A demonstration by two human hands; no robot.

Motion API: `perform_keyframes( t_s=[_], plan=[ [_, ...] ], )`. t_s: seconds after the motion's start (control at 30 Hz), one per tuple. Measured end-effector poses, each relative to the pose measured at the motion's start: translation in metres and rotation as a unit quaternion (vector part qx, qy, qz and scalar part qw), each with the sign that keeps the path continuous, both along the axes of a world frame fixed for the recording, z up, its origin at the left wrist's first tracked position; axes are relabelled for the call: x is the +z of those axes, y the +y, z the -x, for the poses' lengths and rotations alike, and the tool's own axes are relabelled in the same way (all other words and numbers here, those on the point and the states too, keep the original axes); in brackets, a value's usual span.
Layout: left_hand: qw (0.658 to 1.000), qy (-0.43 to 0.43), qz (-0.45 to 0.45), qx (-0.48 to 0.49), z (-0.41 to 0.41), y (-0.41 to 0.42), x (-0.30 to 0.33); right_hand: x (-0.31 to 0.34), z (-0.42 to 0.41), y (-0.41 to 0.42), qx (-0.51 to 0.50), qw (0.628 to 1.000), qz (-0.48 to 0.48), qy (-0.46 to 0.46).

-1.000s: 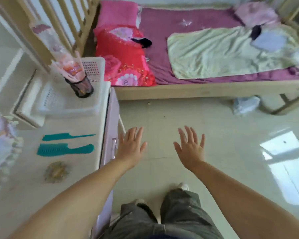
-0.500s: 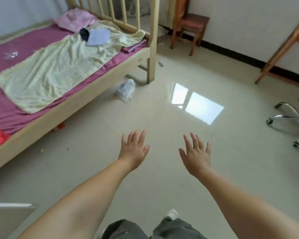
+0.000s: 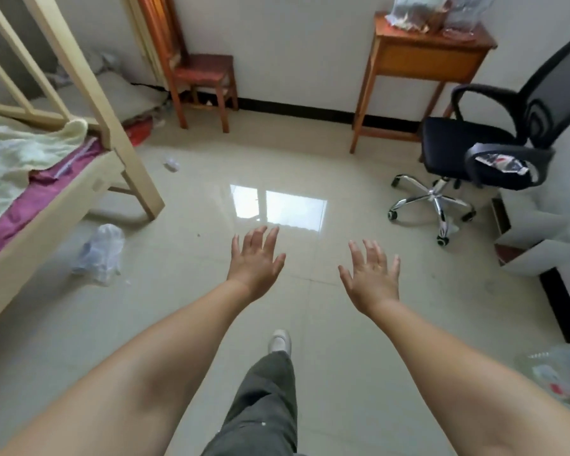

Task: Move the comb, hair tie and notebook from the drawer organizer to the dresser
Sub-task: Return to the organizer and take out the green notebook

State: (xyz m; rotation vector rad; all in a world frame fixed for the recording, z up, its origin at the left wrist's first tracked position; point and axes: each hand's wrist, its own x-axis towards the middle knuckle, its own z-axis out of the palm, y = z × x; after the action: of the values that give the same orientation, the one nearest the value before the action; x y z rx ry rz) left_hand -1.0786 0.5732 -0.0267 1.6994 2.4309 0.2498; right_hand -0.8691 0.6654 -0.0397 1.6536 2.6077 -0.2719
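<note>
My left hand (image 3: 255, 260) and my right hand (image 3: 372, 274) are both held out in front of me over the tiled floor, fingers spread and palms down, with nothing in either. The comb, hair tie, notebook, drawer organizer and dresser are all out of view. One of my legs in grey trousers (image 3: 264, 403) with a white shoe (image 3: 279, 340) steps forward below the hands.
A wooden bed (image 3: 66, 195) with a pale blanket stands at the left, a plastic bag (image 3: 99, 253) on the floor beside it. A wooden chair (image 3: 201, 77) and small wooden table (image 3: 422, 57) line the far wall. A black office chair (image 3: 487, 149) is at the right.
The view has swung right, away from the dresser with the combs and hair tie, across the bed to the far side of the room. Both hands stay open and empty.
</note>
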Motion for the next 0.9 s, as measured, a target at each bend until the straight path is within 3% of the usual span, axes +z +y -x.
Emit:
perform_keyframes(
  t_s=[0.2,0.27,0.37,0.53,0.9],
  plan=[
    [0.997,0.021,-0.009,-0.068,0.033,0.167,0.025,0.024,0.022,0.145,-0.074,0.997,-0.033,0.022],
    [0.994,0.029,-0.011,-0.106,0.042,0.31,0.041,0.04,0.026,0.263,-0.136,0.989,-0.038,0.035],
    [0.991,0.04,-0.004,-0.125,0.042,0.334,0.044,0.042,0.02,0.281,-0.123,0.991,-0.047,0.017],
    [0.986,0.035,-0.02,-0.16,0.044,0.499,0.034,0.032,0.021,0.438,-0.155,0.986,-0.055,0.001],
    [0.996,-0.002,-0.021,-0.087,0.074,0.803,0.031,0.05,0.042,0.779,-0.11,0.992,-0.058,-0.019]
  ],
)
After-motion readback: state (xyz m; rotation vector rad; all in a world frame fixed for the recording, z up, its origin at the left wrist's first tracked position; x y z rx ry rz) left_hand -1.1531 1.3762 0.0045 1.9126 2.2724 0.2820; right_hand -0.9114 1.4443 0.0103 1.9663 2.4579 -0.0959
